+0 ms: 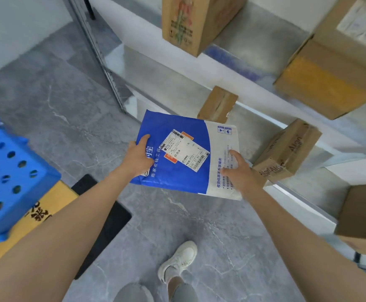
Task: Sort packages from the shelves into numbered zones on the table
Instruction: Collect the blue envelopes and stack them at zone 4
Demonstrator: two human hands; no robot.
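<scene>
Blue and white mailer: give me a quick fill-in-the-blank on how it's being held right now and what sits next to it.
1. The left hand grips the blue and white mailer on its ____ part.
2. The right hand grips it on its ____ part.
3. The cardboard box printed "Align" sits to the ____ of the mailer.

Missing words: blue; white; right.
</scene>
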